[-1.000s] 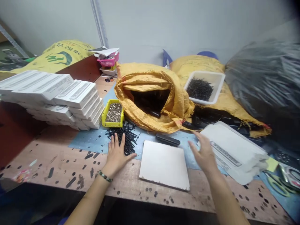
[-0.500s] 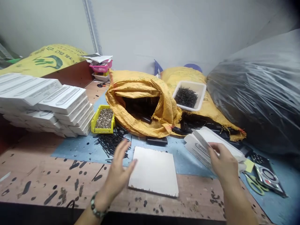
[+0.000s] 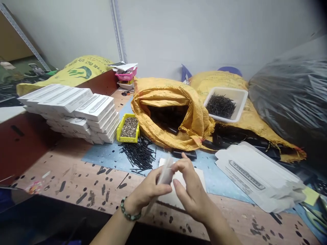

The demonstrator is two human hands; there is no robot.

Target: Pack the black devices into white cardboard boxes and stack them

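Observation:
My left hand (image 3: 146,190) and my right hand (image 3: 190,189) meet over the white board (image 3: 199,175) at the table's front. Both pinch a flat white carton blank (image 3: 165,173), which stands on edge between them and is blurred. A beaded bracelet sits on my left wrist. Just beyond the hands lie a heap of black rods (image 3: 139,154) and a black bar (image 3: 185,154) on the blue mat (image 3: 102,154). A stack of flat carton blanks (image 3: 258,175) lies to the right.
Stacked white boxes (image 3: 76,112) stand at the left beside a yellow bin of small screws (image 3: 128,127). An open yellow sack (image 3: 171,112) holds black parts. A white tray of black pieces (image 3: 224,103) rests on another sack. A big black plastic bag (image 3: 293,98) fills the right.
My right hand took a flat carton blank from the right stack and brought it to the middle. My left hand left the black rods and joined it on the blank.

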